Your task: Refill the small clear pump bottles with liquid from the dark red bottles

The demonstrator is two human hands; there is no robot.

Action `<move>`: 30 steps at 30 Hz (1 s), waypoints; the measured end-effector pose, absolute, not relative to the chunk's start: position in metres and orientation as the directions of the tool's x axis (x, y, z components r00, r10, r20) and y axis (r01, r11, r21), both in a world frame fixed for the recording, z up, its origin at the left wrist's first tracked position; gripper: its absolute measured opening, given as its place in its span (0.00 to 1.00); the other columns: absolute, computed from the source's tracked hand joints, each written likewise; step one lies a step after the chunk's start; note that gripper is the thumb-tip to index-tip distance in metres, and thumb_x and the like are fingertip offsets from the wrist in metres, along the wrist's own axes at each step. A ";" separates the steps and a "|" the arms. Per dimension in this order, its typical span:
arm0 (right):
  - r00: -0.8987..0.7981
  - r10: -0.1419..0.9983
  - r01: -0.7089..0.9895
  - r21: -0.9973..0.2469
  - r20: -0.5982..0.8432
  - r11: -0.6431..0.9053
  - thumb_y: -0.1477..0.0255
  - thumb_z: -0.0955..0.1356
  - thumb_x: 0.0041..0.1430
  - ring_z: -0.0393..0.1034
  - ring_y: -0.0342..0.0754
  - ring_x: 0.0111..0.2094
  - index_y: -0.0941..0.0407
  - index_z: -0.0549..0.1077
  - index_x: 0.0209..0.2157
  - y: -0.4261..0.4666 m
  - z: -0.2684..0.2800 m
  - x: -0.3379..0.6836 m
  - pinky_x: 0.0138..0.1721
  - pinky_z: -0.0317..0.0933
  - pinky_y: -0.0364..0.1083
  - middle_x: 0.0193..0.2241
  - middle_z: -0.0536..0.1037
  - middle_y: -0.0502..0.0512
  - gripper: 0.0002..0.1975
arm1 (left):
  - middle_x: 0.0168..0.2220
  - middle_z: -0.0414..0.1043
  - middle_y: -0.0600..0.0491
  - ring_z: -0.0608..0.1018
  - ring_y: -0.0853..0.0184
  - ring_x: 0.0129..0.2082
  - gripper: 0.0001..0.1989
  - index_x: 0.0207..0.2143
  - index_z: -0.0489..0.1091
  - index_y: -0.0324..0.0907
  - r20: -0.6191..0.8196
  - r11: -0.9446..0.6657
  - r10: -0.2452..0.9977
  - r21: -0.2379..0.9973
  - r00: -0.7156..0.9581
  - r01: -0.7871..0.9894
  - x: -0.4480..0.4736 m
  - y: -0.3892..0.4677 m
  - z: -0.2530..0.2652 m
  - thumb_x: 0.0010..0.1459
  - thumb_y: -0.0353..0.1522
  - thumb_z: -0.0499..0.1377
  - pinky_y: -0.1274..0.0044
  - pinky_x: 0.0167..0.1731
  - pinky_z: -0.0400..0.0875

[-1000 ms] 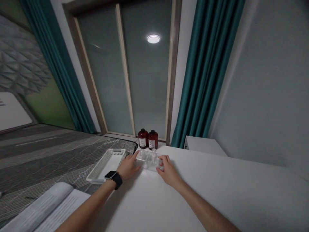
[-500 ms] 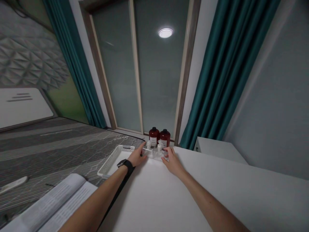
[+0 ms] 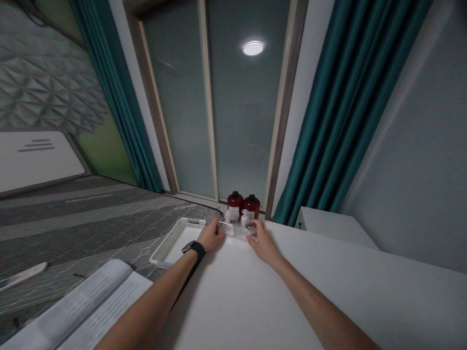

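On the white tabletop (image 3: pixel 233 291) at the far end, a clear plastic container (image 3: pixel 235 230) sits between my two hands. Two white pump heads (image 3: pixel 244 218) show in or just behind it; the clear walls make this hard to tell. My left hand (image 3: pixel 210 235), with a black watch on its wrist, grips the left side. At the right side, my right hand (image 3: pixel 261 241) holds on with thumb and fingers curved round the edge. Right behind stand two dark red bottles (image 3: pixel 235 200) with black caps and white labels, side by side.
A white perforated basket (image 3: pixel 171 241) lies left of my left hand on a grey patterned surface (image 3: pixel 109 214). An open book (image 3: pixel 91 301) and a white pen-like object (image 3: pixel 25 276) are nearer. A white cabinet (image 3: pixel 332 226) stands beyond the table at right.
The view has shifted slightly, so everything appears a little further right. Both hands stay at the sides of the clear container, with little visible movement.
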State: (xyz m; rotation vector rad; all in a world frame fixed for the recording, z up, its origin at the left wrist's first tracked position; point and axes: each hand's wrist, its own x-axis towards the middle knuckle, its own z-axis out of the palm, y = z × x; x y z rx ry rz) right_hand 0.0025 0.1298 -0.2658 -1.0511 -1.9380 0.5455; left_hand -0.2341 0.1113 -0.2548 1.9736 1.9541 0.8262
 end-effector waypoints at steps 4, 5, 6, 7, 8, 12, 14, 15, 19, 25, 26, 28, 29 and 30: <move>-0.298 0.832 0.477 -0.681 0.469 0.555 0.76 0.66 0.55 0.73 0.48 0.35 0.52 0.61 0.52 0.130 -0.266 0.003 0.41 0.70 0.53 0.48 0.69 0.58 0.23 | 0.39 0.74 0.49 0.77 0.61 0.40 0.25 0.54 0.61 0.40 0.225 -0.077 0.972 0.555 -0.061 0.828 -0.233 0.110 -0.256 0.53 0.29 0.60 0.73 0.41 0.69; -0.300 0.831 0.480 -0.679 0.469 0.556 0.76 0.67 0.55 0.72 0.48 0.35 0.52 0.61 0.53 0.130 -0.266 0.003 0.41 0.70 0.53 0.48 0.69 0.58 0.23 | 0.39 0.74 0.50 0.76 0.61 0.40 0.25 0.54 0.62 0.41 0.228 -0.078 0.972 0.559 -0.063 0.825 -0.233 0.110 -0.256 0.53 0.29 0.60 0.74 0.41 0.69; -0.302 0.830 0.482 -0.676 0.469 0.558 0.76 0.67 0.55 0.72 0.48 0.35 0.52 0.61 0.53 0.130 -0.267 0.003 0.41 0.70 0.53 0.48 0.69 0.58 0.24 | 0.39 0.74 0.50 0.76 0.61 0.41 0.24 0.53 0.62 0.42 0.230 -0.080 0.971 0.563 -0.063 0.823 -0.233 0.111 -0.257 0.54 0.29 0.60 0.74 0.41 0.69; -0.305 0.829 0.483 -0.674 0.469 0.559 0.76 0.67 0.54 0.72 0.48 0.35 0.52 0.61 0.53 0.131 -0.267 0.003 0.41 0.70 0.53 0.48 0.69 0.58 0.24 | 0.40 0.74 0.50 0.76 0.61 0.41 0.23 0.53 0.62 0.42 0.233 -0.083 0.970 0.566 -0.062 0.820 -0.233 0.111 -0.257 0.54 0.29 0.60 0.74 0.41 0.69; -0.308 0.828 0.483 -0.673 0.468 0.560 0.76 0.67 0.54 0.72 0.48 0.35 0.52 0.61 0.53 0.131 -0.267 0.003 0.41 0.70 0.53 0.48 0.70 0.58 0.24 | 0.40 0.74 0.50 0.76 0.61 0.41 0.23 0.52 0.62 0.42 0.235 -0.087 0.970 0.568 -0.060 0.818 -0.233 0.111 -0.258 0.54 0.29 0.60 0.74 0.41 0.69; -0.319 0.826 0.482 -0.671 0.464 0.563 0.76 0.67 0.55 0.73 0.48 0.35 0.53 0.60 0.53 0.132 -0.268 0.003 0.40 0.70 0.52 0.47 0.69 0.58 0.24 | 0.40 0.74 0.49 0.76 0.61 0.40 0.23 0.52 0.63 0.41 0.232 -0.092 0.971 0.578 -0.054 0.811 -0.234 0.112 -0.258 0.53 0.29 0.60 0.74 0.41 0.69; -0.321 0.826 0.484 -0.669 0.463 0.564 0.77 0.66 0.55 0.72 0.48 0.35 0.53 0.60 0.53 0.132 -0.269 0.004 0.40 0.70 0.52 0.47 0.69 0.57 0.24 | 0.40 0.75 0.50 0.77 0.62 0.40 0.24 0.53 0.62 0.42 0.224 -0.087 0.973 0.585 -0.058 0.806 -0.234 0.112 -0.258 0.53 0.28 0.60 0.74 0.41 0.69; -0.322 0.826 0.485 -0.668 0.463 0.564 0.77 0.66 0.55 0.72 0.47 0.35 0.53 0.60 0.54 0.132 -0.269 0.004 0.41 0.70 0.52 0.46 0.69 0.57 0.24 | 0.40 0.75 0.50 0.77 0.62 0.40 0.24 0.53 0.62 0.42 0.221 -0.083 0.973 0.589 -0.062 0.804 -0.234 0.112 -0.258 0.53 0.28 0.60 0.75 0.40 0.69; -0.324 0.827 0.489 -0.666 0.460 0.563 0.77 0.66 0.55 0.72 0.48 0.36 0.53 0.59 0.55 0.133 -0.270 0.004 0.42 0.70 0.52 0.46 0.69 0.57 0.25 | 0.39 0.75 0.50 0.77 0.62 0.39 0.24 0.53 0.62 0.42 0.210 -0.070 0.975 0.598 -0.072 0.798 -0.233 0.113 -0.257 0.53 0.29 0.60 0.74 0.40 0.69; -0.330 0.832 0.486 -0.675 0.447 0.555 0.76 0.67 0.56 0.72 0.49 0.38 0.51 0.54 0.61 0.132 -0.270 0.004 0.45 0.69 0.54 0.49 0.68 0.59 0.33 | 0.38 0.74 0.49 0.77 0.62 0.37 0.27 0.55 0.61 0.39 0.208 -0.070 0.975 0.606 -0.074 0.792 -0.234 0.113 -0.257 0.52 0.30 0.60 0.73 0.39 0.71; -0.331 0.832 0.484 -0.677 0.444 0.554 0.76 0.67 0.56 0.72 0.49 0.38 0.51 0.54 0.62 0.131 -0.269 0.005 0.45 0.69 0.54 0.49 0.68 0.59 0.34 | 0.38 0.74 0.49 0.77 0.61 0.37 0.28 0.56 0.61 0.39 0.212 -0.072 0.974 0.608 -0.074 0.791 -0.234 0.112 -0.257 0.52 0.30 0.61 0.72 0.40 0.71; -0.331 0.834 0.482 -0.681 0.442 0.552 0.75 0.67 0.56 0.72 0.49 0.39 0.51 0.53 0.62 0.128 -0.266 0.006 0.46 0.69 0.54 0.50 0.67 0.59 0.34 | 0.40 0.73 0.49 0.77 0.61 0.39 0.30 0.57 0.59 0.39 0.230 -0.086 0.971 0.610 -0.073 0.788 -0.234 0.110 -0.256 0.51 0.30 0.61 0.72 0.42 0.72; -0.331 0.834 0.480 -0.682 0.442 0.552 0.75 0.67 0.56 0.72 0.49 0.39 0.50 0.53 0.63 0.126 -0.264 0.007 0.46 0.69 0.54 0.50 0.67 0.59 0.34 | 0.42 0.73 0.48 0.77 0.61 0.41 0.31 0.58 0.58 0.40 0.244 -0.098 0.967 0.610 -0.069 0.787 -0.235 0.109 -0.255 0.51 0.30 0.61 0.71 0.44 0.72; -0.330 0.834 0.480 -0.682 0.442 0.552 0.75 0.67 0.56 0.72 0.50 0.40 0.50 0.53 0.63 0.125 -0.262 0.008 0.46 0.69 0.54 0.50 0.67 0.59 0.34 | 0.44 0.72 0.48 0.76 0.61 0.42 0.32 0.58 0.58 0.40 0.261 -0.113 0.963 0.607 -0.063 0.786 -0.235 0.108 -0.253 0.51 0.30 0.61 0.70 0.46 0.71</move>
